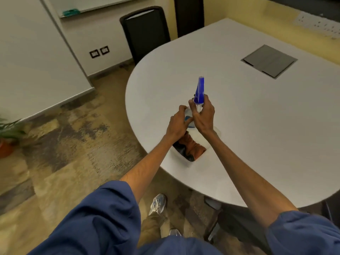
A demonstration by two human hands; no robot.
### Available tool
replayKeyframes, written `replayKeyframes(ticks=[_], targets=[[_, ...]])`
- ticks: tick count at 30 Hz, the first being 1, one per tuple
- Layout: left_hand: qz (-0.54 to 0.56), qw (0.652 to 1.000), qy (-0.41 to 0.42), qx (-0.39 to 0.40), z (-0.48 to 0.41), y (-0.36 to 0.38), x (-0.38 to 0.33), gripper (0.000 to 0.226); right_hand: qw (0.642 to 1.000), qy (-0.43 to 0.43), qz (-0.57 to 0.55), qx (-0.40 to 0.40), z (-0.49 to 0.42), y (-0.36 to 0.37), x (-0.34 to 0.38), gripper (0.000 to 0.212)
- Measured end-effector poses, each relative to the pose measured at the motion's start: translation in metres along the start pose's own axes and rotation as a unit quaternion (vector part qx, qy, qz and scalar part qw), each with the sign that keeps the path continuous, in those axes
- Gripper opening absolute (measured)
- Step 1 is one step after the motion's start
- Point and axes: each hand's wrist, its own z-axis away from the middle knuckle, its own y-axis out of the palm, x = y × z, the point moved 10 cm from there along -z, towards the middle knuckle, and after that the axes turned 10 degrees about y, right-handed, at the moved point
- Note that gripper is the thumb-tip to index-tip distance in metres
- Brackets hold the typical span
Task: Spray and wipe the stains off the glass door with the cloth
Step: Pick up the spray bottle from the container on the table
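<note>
Head cam, near to far: blue sleeves (103,214) at bottom of frame, both forearms reaching out over the table's rounded near edge. White tub (181,160) sits right at that edge w/ cloth (193,146) bunched inside, orange over something dark. Cloth not picked up yet; parked there prob so both hands are free for the bottle.

Left hand (177,124) is wrapped closed around the clear body of the spray bottle (189,118), steadying it. Right hand (203,115) is closed on the neck just under the blue trigger head (200,89), which points up and away. Looks like a two-handed twist or seat of the sprayer rather than a spray grip, but can't confirm. Bottle is held just above the tub, base near the cloth; can't tell if touching.

Beyond: bare white tabletop (248,126), grey cable hatch (269,60) toward far right corner. Two dark chairs (145,32) at far edge.

Glass door not clearly in view, so task prob at prep stage, nothing sprayed.
</note>
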Motion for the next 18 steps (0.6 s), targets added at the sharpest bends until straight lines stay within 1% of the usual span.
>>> replayKeyframes(ticks=[6, 10, 14, 18], targets=[[-0.033, 0.993, -0.026, -0.109, 0.070, -0.065, 0.008, 0.040, 0.991, -0.080, -0.002, 0.107, 0.041, 0.044, 0.043, 0.031], [-0.046, 0.981, -0.074, -0.171, 0.120, -0.105, 0.025, 0.041, 0.977, -0.109, -0.011, 0.183, 0.080, 0.093, 0.067, 0.035], [-0.038, 0.962, -0.126, -0.238, 0.180, -0.147, 0.045, 0.048, 0.955, -0.135, -0.044, 0.260, 0.127, 0.142, 0.093, 0.026], [-0.068, 0.943, -0.158, -0.284, 0.249, -0.190, 0.058, 0.052, 0.927, -0.147, -0.093, 0.333, 0.184, 0.183, 0.121, 0.027]])
